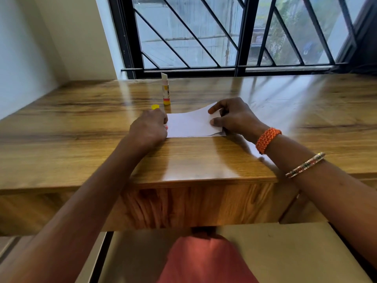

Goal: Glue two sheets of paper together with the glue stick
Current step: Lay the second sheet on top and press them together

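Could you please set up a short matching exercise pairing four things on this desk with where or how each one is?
Things:
1. glue stick
2. yellow cap
3. top sheet
4. orange wristband

States:
A. lying on the desk beside the left hand
B. worn on the right wrist
C. standing upright, uncapped
D. right edge lifted and pinched by the right hand

Pairs: 1-C, 2-A, 3-D, 4-B
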